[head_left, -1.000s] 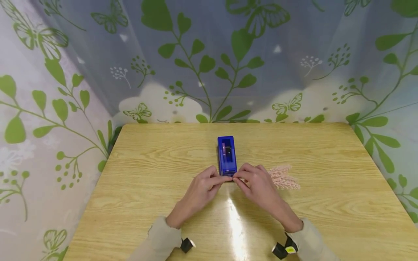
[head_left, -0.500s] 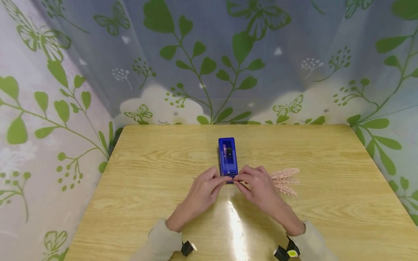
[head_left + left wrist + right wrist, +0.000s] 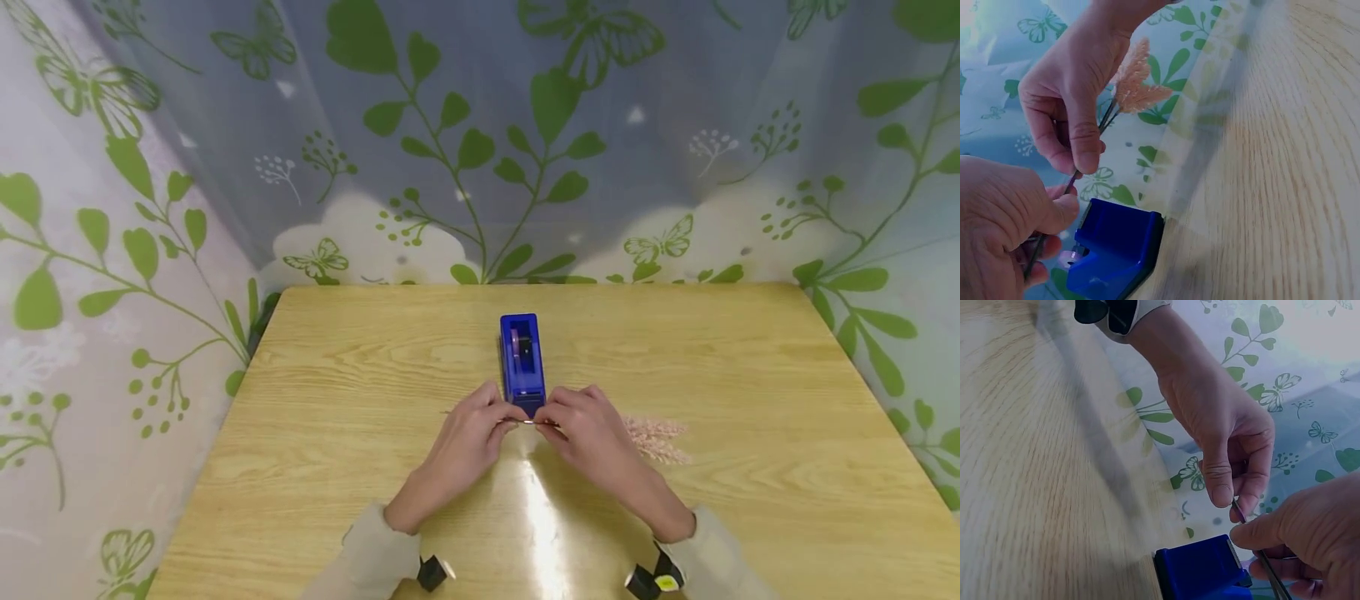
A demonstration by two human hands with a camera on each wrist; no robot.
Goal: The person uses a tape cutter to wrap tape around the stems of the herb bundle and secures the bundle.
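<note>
**Stem pinched in both hands at the dispenser's near end**

Head view. Item 1: my left hand (image 3: 468, 433), fingers curled, thumb and forefinger nipping a thin dark stem (image 3: 528, 422). Item 2: my right hand (image 3: 588, 433), curled likewise, nipping the same stem just beside the left, so the short stretch between my fingertips stays taut and steady. Item 3: blue tape dispenser (image 3: 522, 360), mid-desk, lengthwise toward the far edge, its near end touching or just beside my fingertips; I cannot tell which. Item 4: pink plume (image 3: 654, 439), the stem's head, trailing toward the desk's right edge, out of the way.

Left wrist view. Right hand (image 3: 1069, 94) grips the stem (image 3: 1072, 181) below the plume (image 3: 1135, 84); the dispenser (image 3: 1116, 250) sits directly beneath.

Right wrist view. Left hand (image 3: 1225, 440) pinches the stem (image 3: 1238, 511) over the dispenser (image 3: 1200, 569).
</note>
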